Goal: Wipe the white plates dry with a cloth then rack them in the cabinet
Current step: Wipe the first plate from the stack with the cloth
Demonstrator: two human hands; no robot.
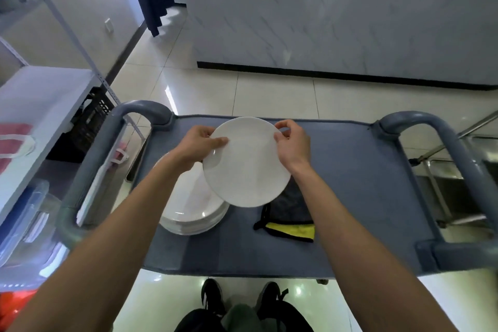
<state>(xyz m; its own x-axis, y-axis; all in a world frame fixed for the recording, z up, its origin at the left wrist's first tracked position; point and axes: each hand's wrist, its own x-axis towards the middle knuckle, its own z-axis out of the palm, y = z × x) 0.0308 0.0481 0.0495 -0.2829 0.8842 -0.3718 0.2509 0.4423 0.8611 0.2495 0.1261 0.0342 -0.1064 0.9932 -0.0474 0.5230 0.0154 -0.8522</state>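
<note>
A white plate (246, 162) is gripped by the left hand (200, 143) at nine o'clock and the right hand (292, 143) at three; the cloth (289, 219) lies at five o'clock below, nearer the right.

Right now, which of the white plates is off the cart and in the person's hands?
The single plate, gripped at its rim by the left hand and right hand. The other plates lie stacked on the cart below it.
</note>
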